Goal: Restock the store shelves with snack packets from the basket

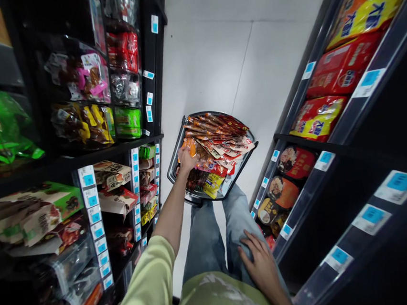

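A black-rimmed shopping basket [254,148] stands on the floor in front of my knees, filled with snack packets. My left hand [187,158] reaches into its left side, fingers closed at the edge of an orange snack packet [190,145]; the fingertips are partly hidden. Beside that hand lie cream-and-red packets [229,149] and, nearer me, a yellow packet [213,184]. Long reddish-brown packets [218,123] fan out along the basket's far side. My right hand [260,261] lies on my right thigh, its fingers spread and holding nothing.
Black shelving on the left holds bagged snacks in clear bins [94,120] and boxed packets [114,175]. On the right, shelves carry red and yellow noodle packs [318,117] and round-lidded tubs [282,190]. Price tags [96,230] line the shelf edges; pale floor tiles [211,51] run between them.
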The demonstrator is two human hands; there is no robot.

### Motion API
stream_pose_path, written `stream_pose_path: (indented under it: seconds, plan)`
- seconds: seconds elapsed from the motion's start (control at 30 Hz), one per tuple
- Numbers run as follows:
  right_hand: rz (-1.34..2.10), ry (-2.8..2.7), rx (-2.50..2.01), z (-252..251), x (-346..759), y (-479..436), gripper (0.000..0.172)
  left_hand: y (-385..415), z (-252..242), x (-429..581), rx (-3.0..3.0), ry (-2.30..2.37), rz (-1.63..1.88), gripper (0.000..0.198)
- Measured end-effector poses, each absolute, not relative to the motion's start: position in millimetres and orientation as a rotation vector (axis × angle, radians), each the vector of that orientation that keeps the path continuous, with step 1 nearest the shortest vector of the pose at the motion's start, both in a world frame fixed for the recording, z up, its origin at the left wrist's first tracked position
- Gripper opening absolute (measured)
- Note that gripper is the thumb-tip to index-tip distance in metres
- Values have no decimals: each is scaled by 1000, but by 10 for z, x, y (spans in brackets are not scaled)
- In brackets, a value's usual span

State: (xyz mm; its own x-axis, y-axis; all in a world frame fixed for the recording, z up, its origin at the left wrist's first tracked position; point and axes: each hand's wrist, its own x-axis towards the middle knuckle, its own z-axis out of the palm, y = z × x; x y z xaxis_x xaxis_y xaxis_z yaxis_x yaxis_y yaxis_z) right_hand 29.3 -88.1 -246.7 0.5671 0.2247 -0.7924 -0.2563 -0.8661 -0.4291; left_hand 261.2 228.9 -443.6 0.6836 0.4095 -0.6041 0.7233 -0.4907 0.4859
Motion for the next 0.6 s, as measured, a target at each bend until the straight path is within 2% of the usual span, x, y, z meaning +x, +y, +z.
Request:
stream_pose_path:
  seconds: [0.2, 0.6]
  plan:
    - [1252, 69, -2300, -2459, 271, -840, 35, 2340, -4462, 2603, 2227, 792, -668, 22]
    - [1267, 57, -2314, -2478, 244, -847, 35, 2074, -4457, 2414, 2097, 950, -565, 25]
